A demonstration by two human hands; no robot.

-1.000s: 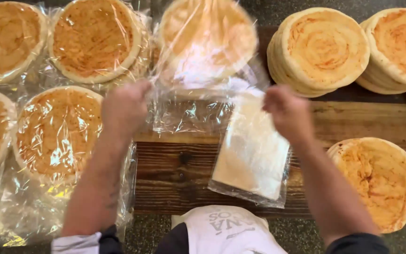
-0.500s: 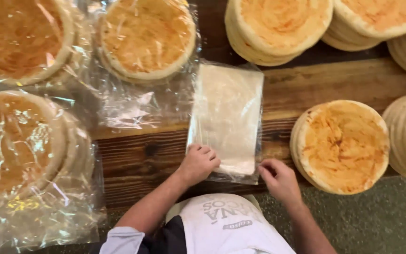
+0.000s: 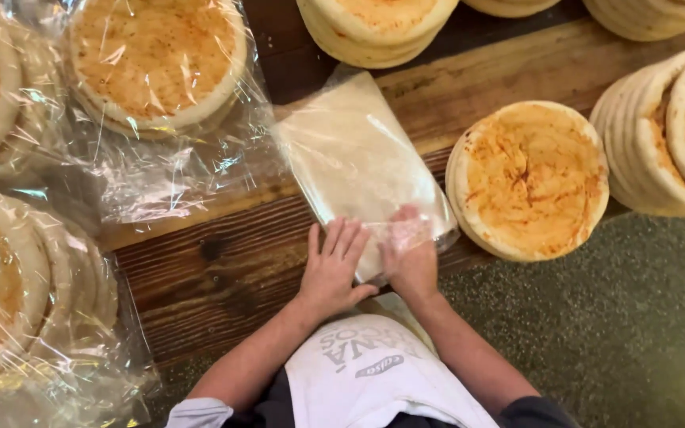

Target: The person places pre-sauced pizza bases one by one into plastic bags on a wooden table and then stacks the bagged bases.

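On the dark wooden tabletop (image 3: 200, 269), the left hand (image 3: 333, 269) lies flat, fingers spread, its grip open and pressing the near left edge of the empty clear plastic bag (image 3: 362, 162). The right hand (image 3: 411, 257) sits at the bag's near mouth, apparently slipped inside, fingers loosely spread. The bag's long axis runs away and leftward. Right of it lies a stack of round golden flatbreads (image 3: 529, 178).

1. The stack of empty bags (image 3: 358, 158) is thin clear plastic, smooth and faintly glossy.
2. The table (image 3: 223, 261) beneath the stack is dark, rough-grained wood.
3. Right of the stack, the bare flatbreads (image 3: 529, 178) look matt and floury.
4. Left of it, the wrapped flatbreads (image 3: 152, 63) sit in crinkled, shiny film.
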